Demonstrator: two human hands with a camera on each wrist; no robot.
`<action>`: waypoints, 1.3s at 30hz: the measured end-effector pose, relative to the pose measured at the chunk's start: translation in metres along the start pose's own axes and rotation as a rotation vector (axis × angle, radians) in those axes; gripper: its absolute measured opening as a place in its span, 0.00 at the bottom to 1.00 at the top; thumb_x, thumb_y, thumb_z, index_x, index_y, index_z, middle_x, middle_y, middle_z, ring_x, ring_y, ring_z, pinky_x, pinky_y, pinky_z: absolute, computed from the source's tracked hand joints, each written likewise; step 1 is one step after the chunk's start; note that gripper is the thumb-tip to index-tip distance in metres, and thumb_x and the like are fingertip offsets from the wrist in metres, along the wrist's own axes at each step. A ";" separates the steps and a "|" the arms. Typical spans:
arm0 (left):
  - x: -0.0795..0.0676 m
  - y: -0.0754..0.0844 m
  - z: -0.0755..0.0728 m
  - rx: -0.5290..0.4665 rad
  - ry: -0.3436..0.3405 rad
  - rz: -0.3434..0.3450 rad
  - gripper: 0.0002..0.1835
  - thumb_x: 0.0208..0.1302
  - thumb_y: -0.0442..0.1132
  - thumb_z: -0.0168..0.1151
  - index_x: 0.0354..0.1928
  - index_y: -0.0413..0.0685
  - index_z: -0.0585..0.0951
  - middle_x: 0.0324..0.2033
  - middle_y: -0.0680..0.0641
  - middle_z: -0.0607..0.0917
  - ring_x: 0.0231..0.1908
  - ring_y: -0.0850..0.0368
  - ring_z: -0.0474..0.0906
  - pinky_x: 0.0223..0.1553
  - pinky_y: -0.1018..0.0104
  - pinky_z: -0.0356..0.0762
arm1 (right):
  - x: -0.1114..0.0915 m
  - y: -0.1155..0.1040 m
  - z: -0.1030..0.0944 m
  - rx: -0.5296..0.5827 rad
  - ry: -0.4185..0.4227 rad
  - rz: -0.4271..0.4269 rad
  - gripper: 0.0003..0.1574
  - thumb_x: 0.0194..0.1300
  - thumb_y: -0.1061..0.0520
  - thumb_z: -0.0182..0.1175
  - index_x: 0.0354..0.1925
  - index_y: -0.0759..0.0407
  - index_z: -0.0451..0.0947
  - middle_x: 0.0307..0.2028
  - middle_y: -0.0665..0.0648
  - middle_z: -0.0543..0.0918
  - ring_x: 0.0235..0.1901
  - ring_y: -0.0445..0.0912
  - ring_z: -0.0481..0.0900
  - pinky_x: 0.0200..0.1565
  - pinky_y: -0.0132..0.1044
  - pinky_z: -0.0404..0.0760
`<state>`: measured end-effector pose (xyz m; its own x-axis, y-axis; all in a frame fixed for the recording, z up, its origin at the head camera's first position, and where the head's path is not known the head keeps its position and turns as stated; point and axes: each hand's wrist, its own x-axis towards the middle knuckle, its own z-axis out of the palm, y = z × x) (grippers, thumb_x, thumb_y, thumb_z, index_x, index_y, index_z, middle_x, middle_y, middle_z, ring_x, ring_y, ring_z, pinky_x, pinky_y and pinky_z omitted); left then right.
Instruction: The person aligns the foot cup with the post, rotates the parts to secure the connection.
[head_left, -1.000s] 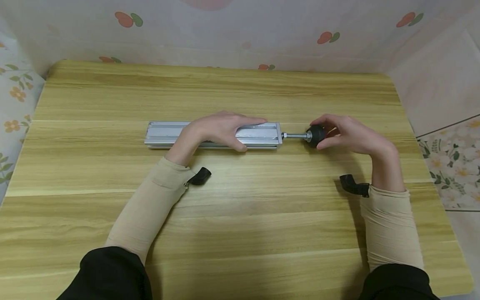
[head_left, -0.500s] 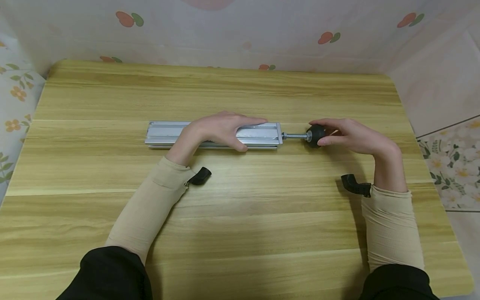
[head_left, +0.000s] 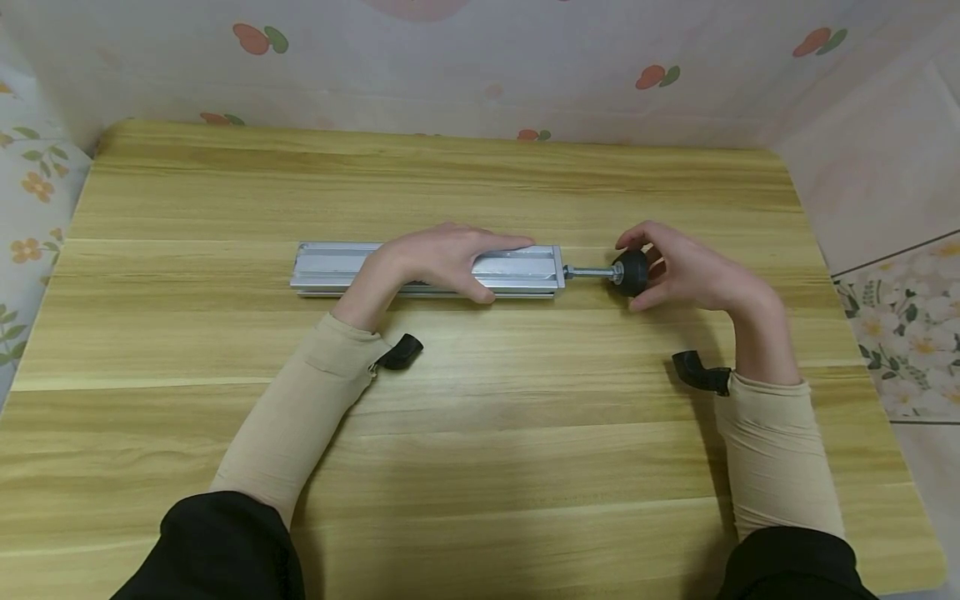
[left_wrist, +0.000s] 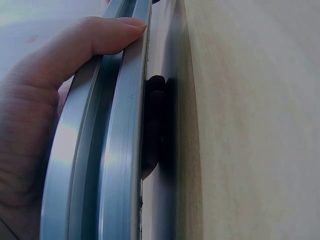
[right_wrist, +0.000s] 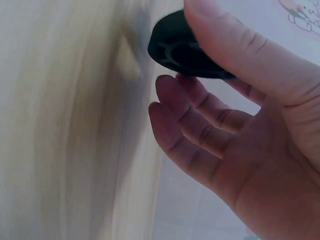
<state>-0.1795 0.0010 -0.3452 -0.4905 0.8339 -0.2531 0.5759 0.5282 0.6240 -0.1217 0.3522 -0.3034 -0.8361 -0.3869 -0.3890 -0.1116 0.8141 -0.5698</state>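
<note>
Left grip (head_left: 437, 257) around the silver profile (head_left: 516, 268); right grip (head_left: 693, 268) loosely around the black knob (head_left: 632, 273).

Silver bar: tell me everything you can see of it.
The silver bar is long, straight, grooved lengthwise, and looks like shiny extruded metal. It extends crosswise over the wooden table. A flat end plate sits at its right end, with a thin metal rod leading to a black foot. The left hand grips it, hiding part, thumb on the near side; dark fingertips beneath its edge suggest it is slightly raised.
</note>
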 end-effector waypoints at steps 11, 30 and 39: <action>0.000 0.001 0.000 0.000 0.000 0.008 0.49 0.57 0.52 0.66 0.81 0.73 0.56 0.78 0.61 0.64 0.67 0.61 0.69 0.71 0.54 0.66 | -0.004 -0.002 0.000 -0.015 0.039 0.044 0.47 0.51 0.58 0.81 0.63 0.60 0.67 0.58 0.62 0.79 0.54 0.58 0.82 0.50 0.29 0.80; -0.001 0.000 0.000 -0.002 0.002 0.002 0.50 0.56 0.52 0.66 0.81 0.73 0.56 0.77 0.60 0.65 0.65 0.60 0.70 0.70 0.54 0.67 | -0.011 0.005 -0.008 -0.098 -0.049 -0.017 0.35 0.74 0.50 0.60 0.75 0.53 0.67 0.60 0.56 0.82 0.52 0.40 0.77 0.51 0.22 0.71; 0.000 -0.001 0.000 -0.001 0.001 0.009 0.49 0.57 0.53 0.65 0.81 0.74 0.56 0.78 0.63 0.63 0.71 0.61 0.67 0.72 0.54 0.65 | -0.014 0.004 -0.008 -0.080 -0.066 0.003 0.43 0.72 0.49 0.63 0.79 0.49 0.60 0.64 0.57 0.80 0.57 0.48 0.80 0.51 0.25 0.75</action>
<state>-0.1796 0.0003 -0.3457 -0.4860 0.8385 -0.2463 0.5799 0.5202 0.6270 -0.1151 0.3645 -0.2950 -0.7996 -0.4102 -0.4386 -0.1542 0.8462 -0.5102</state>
